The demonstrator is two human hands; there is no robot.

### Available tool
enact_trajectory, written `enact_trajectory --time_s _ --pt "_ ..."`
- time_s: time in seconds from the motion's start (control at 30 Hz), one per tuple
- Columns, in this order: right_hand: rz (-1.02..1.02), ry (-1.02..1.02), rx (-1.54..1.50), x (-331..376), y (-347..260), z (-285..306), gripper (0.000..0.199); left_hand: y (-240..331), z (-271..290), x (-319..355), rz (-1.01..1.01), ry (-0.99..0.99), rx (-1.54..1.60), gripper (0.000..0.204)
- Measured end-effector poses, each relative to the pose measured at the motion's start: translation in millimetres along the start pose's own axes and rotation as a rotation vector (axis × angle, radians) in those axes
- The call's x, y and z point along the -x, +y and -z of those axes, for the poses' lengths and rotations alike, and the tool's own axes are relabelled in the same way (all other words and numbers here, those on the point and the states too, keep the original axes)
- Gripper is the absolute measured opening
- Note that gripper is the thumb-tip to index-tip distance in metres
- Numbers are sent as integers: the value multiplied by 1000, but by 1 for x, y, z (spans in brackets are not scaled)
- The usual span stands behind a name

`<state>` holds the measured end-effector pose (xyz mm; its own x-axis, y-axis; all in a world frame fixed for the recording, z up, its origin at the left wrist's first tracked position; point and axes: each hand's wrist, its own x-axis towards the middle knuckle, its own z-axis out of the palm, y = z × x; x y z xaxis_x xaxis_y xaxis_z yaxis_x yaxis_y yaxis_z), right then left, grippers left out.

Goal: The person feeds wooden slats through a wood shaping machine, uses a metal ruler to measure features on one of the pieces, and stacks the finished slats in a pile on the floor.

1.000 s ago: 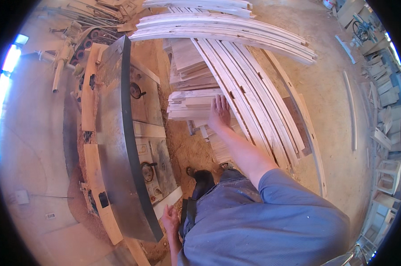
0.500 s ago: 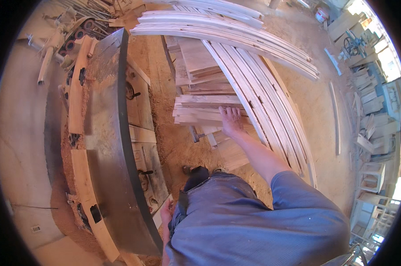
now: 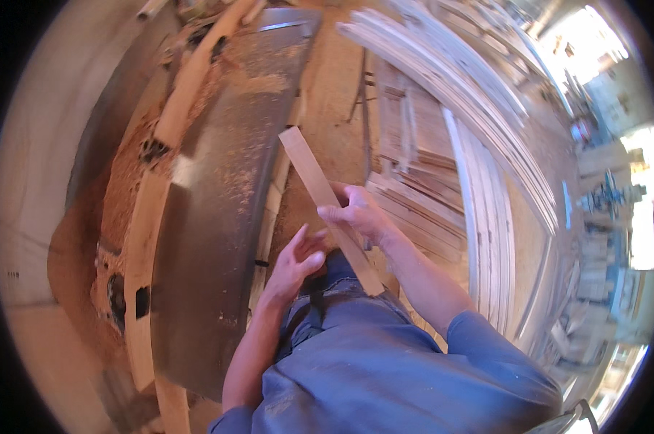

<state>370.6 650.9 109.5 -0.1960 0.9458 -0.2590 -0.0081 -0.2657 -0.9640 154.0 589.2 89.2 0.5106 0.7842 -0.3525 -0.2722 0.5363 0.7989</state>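
Observation:
A short, straight wooden strip slants across the space in front of my body. My right hand is closed round its middle, thumb on the upper face. Just left of the strip's lower half, my left hand has its fingers apart and holds nothing. To the right of my right hand lies a stack of similar wooden strips. On my left stands a machine with a long dark metal table, dusted with wood shavings.
Wooden fence boards with dark cutouts run along the machine table's left side, beside heaped sawdust. Long pale planks cross at the upper right, over more long planks. Wood offcuts lean along the far right.
My right hand has brought a wooden strip from the stack to the front of my body. My left hand has risen from my side toward it. The view has turned left.

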Motion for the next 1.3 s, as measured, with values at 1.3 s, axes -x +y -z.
enact_trajectory --time_s 1.3 --pt "-790 -890 -82 -250 -4 -120 50 109 115 60 -599 1667 -2 31"
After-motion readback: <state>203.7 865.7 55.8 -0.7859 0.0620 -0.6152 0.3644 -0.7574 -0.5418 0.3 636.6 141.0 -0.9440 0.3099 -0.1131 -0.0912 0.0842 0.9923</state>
